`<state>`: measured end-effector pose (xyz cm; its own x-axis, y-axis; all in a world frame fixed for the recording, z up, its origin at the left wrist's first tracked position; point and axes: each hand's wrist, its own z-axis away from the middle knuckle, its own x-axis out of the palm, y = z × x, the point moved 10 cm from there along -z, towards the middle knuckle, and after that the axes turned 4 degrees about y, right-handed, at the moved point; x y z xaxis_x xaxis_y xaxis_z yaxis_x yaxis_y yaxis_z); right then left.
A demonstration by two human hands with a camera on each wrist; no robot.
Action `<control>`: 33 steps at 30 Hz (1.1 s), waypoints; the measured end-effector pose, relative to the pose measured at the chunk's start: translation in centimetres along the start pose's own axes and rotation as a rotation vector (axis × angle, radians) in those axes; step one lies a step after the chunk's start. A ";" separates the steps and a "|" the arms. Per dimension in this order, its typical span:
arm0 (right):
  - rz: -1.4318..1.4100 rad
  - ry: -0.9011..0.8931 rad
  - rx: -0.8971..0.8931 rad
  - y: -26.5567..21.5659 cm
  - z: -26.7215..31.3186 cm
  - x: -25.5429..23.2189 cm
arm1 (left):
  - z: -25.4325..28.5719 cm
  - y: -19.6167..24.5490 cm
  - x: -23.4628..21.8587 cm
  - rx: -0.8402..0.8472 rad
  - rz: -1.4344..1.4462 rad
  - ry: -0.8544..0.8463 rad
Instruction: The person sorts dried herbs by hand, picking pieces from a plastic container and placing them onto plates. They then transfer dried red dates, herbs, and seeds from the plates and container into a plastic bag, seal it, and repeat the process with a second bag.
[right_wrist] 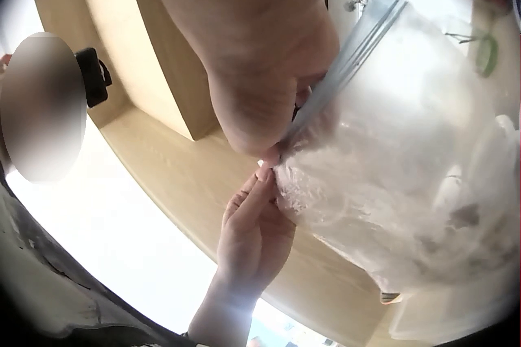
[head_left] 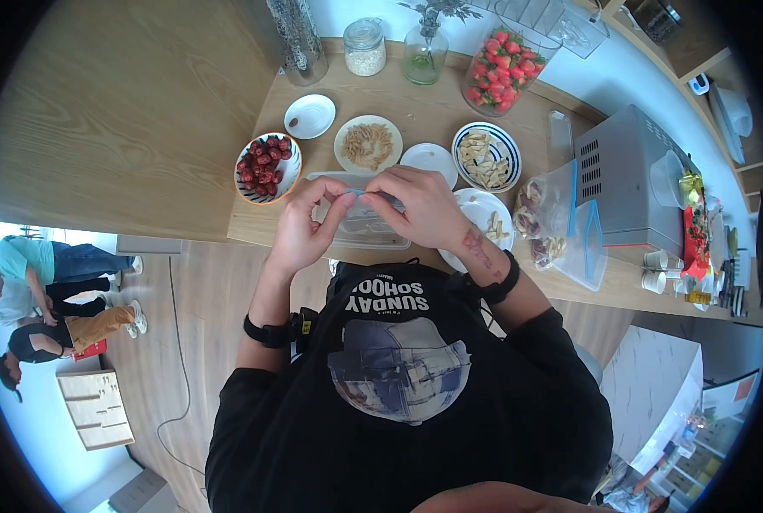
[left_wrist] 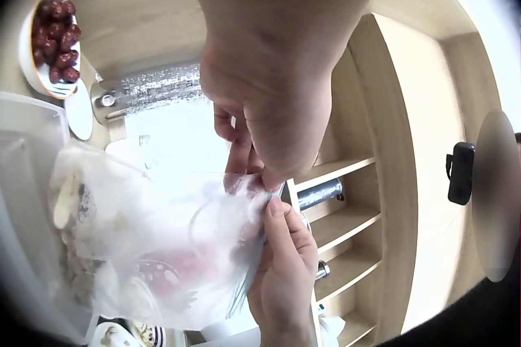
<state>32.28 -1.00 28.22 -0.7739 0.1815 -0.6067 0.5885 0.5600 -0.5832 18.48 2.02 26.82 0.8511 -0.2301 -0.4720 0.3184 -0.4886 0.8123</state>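
Observation:
Both hands meet at the blue-edged mouth of a clear zip bag [left_wrist: 187,241], in front of the person's chest. My left hand [head_left: 307,226] pinches the zip strip [right_wrist: 350,58] between thumb and fingers. Close beside it, fingertips nearly meeting, my right hand [head_left: 417,205] pinches the same strip. Pale slices and darker pieces show low in the bag through the cloudy plastic. In the head view the bag is largely hidden by the hands. A clear plastic container [head_left: 373,241] lies below them on the counter.
Around the container stand a bowl [head_left: 243,190] of red dates, a plate [head_left: 341,128] of tan pieces, and a striped bowl [head_left: 516,161] of pale slices. A white plate [head_left: 474,202] sits under the right wrist. Filled zip bags [head_left: 531,212] and a steel appliance [head_left: 629,184] are to the right.

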 end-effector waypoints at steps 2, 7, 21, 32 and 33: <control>-0.008 -0.029 0.019 0.2 0.0 0.1 | 0.1 0.1 -0.1 0.005 -0.017 0.001; 0.003 -0.017 -0.044 -0.6 0.1 0.1 | 0.1 0.1 0.0 0.041 -0.038 -0.002; -0.041 -0.033 -0.017 0.0 0.4 0.1 | 0.0 -0.2 0.2 0.035 -0.007 -0.037; -0.052 -0.034 -0.001 0.0 0.3 0.0 | 0.1 -0.2 -0.5 0.047 -0.037 -0.012; -0.052 -0.035 -0.002 0.0 0.3 0.0 | 0.1 -0.3 -0.4 0.043 -0.032 -0.015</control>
<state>32.36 -1.24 28.01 -0.7947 0.1239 -0.5942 0.5473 0.5695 -0.6133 18.00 2.18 26.79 0.8344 -0.2258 -0.5028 0.3271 -0.5313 0.7815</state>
